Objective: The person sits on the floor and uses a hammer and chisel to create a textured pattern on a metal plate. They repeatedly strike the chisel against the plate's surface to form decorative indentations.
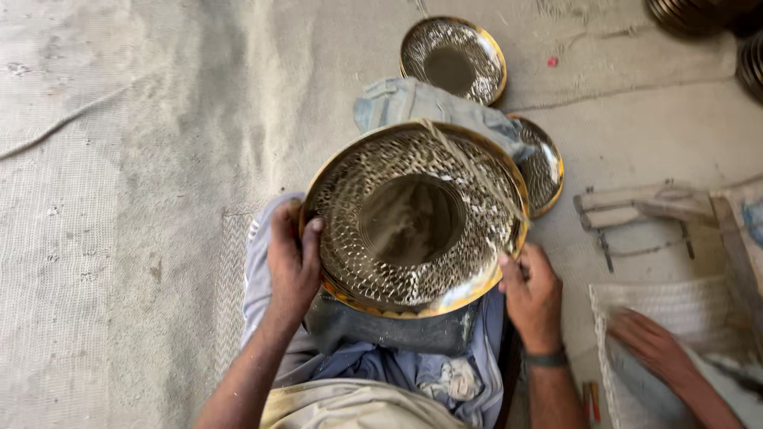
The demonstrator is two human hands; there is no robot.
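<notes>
2 hands grip 1 large hammered brass plate (pixel 413 218) that rests on the person's lap, over a dusty grey-blue cloth (pixel 397 349) spread across the legs. The left hand (pixel 292 262) curls around the plate's left rim, thumb lying over the gilded edge and fingers tucked behind it. The right hand (pixel 531 292) clasps the lower right rim, thumb pressed to the edge, a dark band (pixel 547 359) on its wrist. The plate tilts toward the camera, showing a dimpled, shiny ring around a smooth, dull centre; it seems to sit on top of more plates of the same kind, though the stack's edge is only partly visible at the bottom.

At the lower right, another person's hand (pixel 652 342), blurred, lies on a pale woven sack (pixel 675 302).

Beyond the held plate, a bundle of light blue cloth (pixel 421 103) touches its far rim. Just right of it, a 2nd brass plate (pixel 544 167) lies half hidden beneath the cloth and the held plate. Farther off, a 3rd plate (pixel 453 59) lies flat on the pale matted floor (pixel 143 159). To the right stands a small whitened wooden frame (pixel 636 210), and dark round metalware (pixel 691 14) shows at the top right corner.
</notes>
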